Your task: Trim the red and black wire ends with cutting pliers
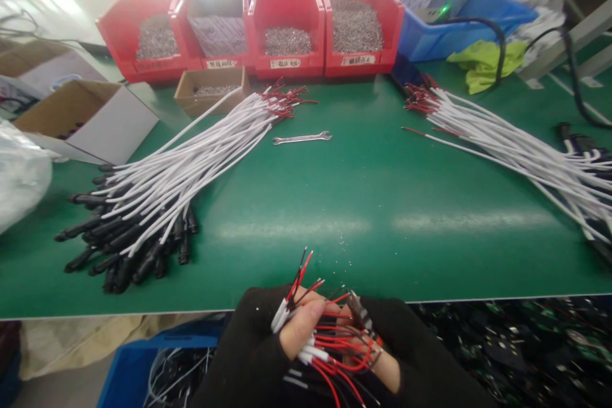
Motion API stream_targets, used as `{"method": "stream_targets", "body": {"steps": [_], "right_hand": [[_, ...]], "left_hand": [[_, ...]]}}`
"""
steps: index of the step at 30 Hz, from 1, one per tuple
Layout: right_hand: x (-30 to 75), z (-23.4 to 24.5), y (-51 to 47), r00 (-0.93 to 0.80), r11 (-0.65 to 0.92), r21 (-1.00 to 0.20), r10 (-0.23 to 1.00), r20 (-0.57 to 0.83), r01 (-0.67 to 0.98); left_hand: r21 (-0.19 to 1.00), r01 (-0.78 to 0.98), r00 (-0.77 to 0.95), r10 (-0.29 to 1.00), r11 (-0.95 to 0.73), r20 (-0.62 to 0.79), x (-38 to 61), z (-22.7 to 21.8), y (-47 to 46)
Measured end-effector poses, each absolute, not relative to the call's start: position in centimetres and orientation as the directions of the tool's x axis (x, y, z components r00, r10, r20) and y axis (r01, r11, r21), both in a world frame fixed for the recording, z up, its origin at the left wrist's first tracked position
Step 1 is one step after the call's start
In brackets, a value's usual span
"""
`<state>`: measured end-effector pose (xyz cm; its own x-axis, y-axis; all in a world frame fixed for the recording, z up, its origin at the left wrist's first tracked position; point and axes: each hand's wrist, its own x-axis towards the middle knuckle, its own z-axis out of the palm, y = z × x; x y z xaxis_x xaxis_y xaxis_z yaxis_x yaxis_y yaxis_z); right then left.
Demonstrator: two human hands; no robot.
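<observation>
At the table's near edge, my left hand point(303, 325) is closed around a bunch of white cables point(308, 352) whose red and black wire ends fan out up and to the right. Close beside it, my right hand point(382, 366) grips pliers point(361, 313) with metal jaws and a bit of orange on the handle. The jaws are among the wire tips; whether they bite on one I cannot tell. Most of the handle is hidden by the hand and wires. Tiny white scraps point(342, 245) lie on the table just beyond both hands.
On the green table point(306, 204) lie two heaps of white cables, left point(191, 153) and right point(507, 140), and an open-end wrench point(302, 138). Red bins point(289, 64) of small metal parts line the back, beside a blue crate point(430, 44). Cardboard boxes point(115, 121) stand left.
</observation>
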<state>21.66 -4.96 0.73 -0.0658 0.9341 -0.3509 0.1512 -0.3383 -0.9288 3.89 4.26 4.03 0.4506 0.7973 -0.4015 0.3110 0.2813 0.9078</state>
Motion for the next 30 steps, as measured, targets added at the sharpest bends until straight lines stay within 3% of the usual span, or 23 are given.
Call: {"method": "stream_targets", "body": {"steps": [10, 24, 30], "right_hand": [[20.9, 2.2, -3.7, -0.119, -0.335, -0.936, 0.930, -0.347, 0.109], [21.1, 1.8, -4.5, -0.082, -0.342, -0.935, 0.933, -0.350, 0.097], [20.5, 2.5, -4.3, 0.002, -0.413, -0.909, 0.910, -0.414, 0.045]], "left_hand": [[0.910, 0.326, 0.455, 0.802, 0.255, -0.388, 3.8, 4.1, 4.3], [0.932, 0.276, 0.484, 0.804, 0.235, -0.346, 3.9, 3.7, 4.5], [0.936, 0.292, 0.498, 0.804, 0.197, -0.325, 3.7, 3.2, 4.9]]}}
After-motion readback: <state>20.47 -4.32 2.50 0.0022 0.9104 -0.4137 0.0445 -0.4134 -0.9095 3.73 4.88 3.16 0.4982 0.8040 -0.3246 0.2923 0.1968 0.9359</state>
